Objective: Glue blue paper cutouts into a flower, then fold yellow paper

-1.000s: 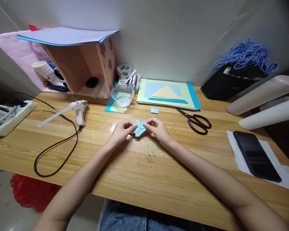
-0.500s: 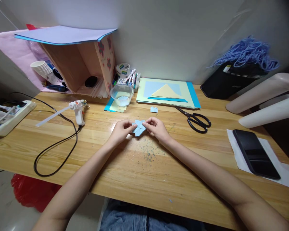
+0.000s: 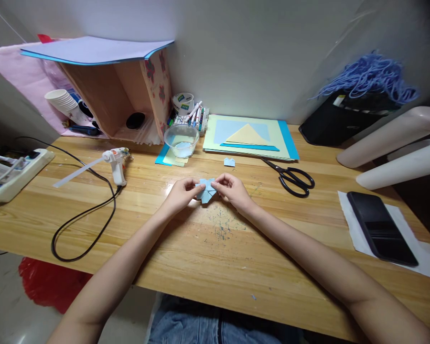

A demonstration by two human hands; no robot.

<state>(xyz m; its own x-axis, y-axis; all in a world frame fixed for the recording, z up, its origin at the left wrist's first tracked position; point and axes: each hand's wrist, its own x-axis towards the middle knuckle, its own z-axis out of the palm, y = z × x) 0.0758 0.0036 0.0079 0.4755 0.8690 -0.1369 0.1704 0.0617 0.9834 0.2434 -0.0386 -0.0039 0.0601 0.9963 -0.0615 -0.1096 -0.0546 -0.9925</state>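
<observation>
A small light-blue folded paper (image 3: 206,192) with creases and notched edges is held between both hands, over the middle of the wooden table. My left hand (image 3: 182,194) pinches its left side between thumb and fingers. On the right side, the thumb and fingers of my right hand (image 3: 232,191) grip the same paper. Some fingertips are hidden behind it. Just beyond my right hand lies a smaller folded light-blue piece (image 3: 229,163).
Black scissors (image 3: 295,180) lie to the right, behind them stacked coloured sheets (image 3: 288,138). A plastic bowl (image 3: 181,142) stands beyond my hands. A glue gun (image 3: 117,167) with a looping cord is left, a phone (image 3: 381,228) right.
The light-blue paper has tilted slightly between my fingers, and its right part looks a little more folded. Both hands have stayed nearly in place.
</observation>
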